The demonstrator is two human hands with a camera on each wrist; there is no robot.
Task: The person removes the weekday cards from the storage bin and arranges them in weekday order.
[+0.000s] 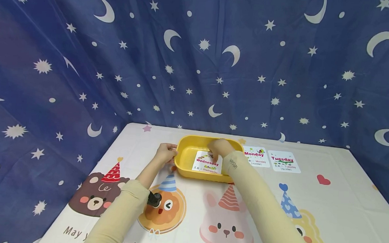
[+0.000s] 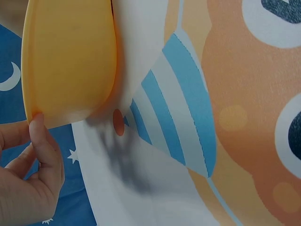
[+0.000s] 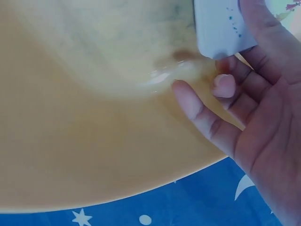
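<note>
Right sleeve's (image 1: 266,208) narrow grip (image 1: 222,148) pinches the Wednesday card (image 1: 205,163).

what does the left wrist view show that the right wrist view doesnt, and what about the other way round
Only the left wrist view shows the left hand pinching the edge of the yellow tray, the tray's outer side, and the printed striped party hat. Only the right wrist view shows the white card, the hold of the right hand on it, and the tray's inside. Both share the tray and the blue starry cloth.
</note>
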